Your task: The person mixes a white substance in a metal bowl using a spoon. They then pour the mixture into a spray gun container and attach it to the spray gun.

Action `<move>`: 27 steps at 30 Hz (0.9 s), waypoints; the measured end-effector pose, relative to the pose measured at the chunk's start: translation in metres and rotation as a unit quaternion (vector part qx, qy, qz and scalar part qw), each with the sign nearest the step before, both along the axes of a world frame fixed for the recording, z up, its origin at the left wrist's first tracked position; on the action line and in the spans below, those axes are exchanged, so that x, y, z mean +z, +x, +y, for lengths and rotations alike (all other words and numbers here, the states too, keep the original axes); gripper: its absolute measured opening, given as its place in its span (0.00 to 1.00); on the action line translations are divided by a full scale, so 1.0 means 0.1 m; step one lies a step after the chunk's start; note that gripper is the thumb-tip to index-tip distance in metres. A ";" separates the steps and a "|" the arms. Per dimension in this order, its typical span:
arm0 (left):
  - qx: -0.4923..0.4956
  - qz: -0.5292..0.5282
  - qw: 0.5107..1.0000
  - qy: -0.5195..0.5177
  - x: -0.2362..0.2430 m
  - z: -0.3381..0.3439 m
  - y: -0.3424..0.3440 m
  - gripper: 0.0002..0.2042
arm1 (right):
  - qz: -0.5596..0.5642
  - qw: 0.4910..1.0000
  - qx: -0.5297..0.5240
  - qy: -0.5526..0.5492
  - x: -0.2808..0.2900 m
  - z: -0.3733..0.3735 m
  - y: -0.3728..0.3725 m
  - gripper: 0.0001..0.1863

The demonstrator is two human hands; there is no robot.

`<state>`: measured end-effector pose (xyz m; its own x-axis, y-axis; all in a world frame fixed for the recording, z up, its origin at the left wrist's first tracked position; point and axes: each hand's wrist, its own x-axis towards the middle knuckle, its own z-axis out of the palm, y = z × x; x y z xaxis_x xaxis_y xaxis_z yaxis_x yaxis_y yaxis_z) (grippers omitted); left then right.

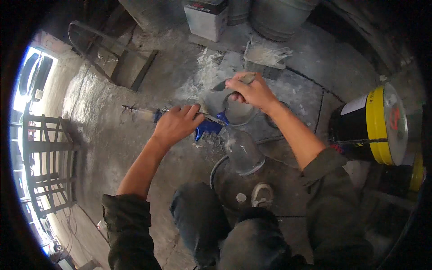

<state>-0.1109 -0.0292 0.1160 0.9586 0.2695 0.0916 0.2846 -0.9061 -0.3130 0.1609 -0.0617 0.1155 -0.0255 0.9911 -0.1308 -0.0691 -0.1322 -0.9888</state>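
My left hand (177, 125) is closed over a long blue tool (208, 130), whose narrow pale end reaches out to the left. A flat metal strip lies along the tool's right part, just past my fingers. Beside that end stands a clear plastic jar (244, 155); whether the two are joined I cannot tell. My right hand (252, 92) is closed on a scraper (219, 86) with a dark flat blade, held above a round grey container (240, 112). Its palm side is partly hidden.
Behind my right hand sits a powder-crusted square tub (265, 60). A white can (207, 20) and large grey drums (281, 18) stand farther back. To the right are black-and-yellow buckets (380, 123). A metal frame (121, 58) lies far left; a hose (213, 173) curves near my foot.
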 end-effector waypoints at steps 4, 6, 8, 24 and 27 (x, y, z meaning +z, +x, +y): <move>0.013 0.013 1.000 0.002 -0.05 0.02 -0.08 0.08 | -0.064 0.997 0.038 -0.025 0.13 0.00 0.28 0.13; 0.035 0.017 0.999 0.001 -0.05 0.04 -0.11 0.09 | -0.055 0.998 0.026 -0.015 0.17 -0.11 0.19 0.13; 0.066 0.030 0.997 -0.012 0.00 0.05 -0.12 0.10 | -0.044 0.996 0.062 0.038 0.06 -0.13 0.20 0.11; 0.059 0.045 0.997 0.019 -0.05 0.14 -0.35 0.10 | -0.145 0.987 -0.023 -0.064 -0.61 -0.23 0.54 0.17; 0.071 0.032 0.997 0.018 -0.06 0.10 -0.28 0.11 | -0.051 0.988 -0.116 -0.092 -0.02 -0.29 0.43 0.16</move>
<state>-0.1389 -0.0191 0.1102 0.9150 0.4013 0.0427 0.3880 -0.8457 -0.3663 0.2034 -0.0903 0.1138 0.2226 0.9278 -0.2994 -0.0203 -0.3026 -0.9529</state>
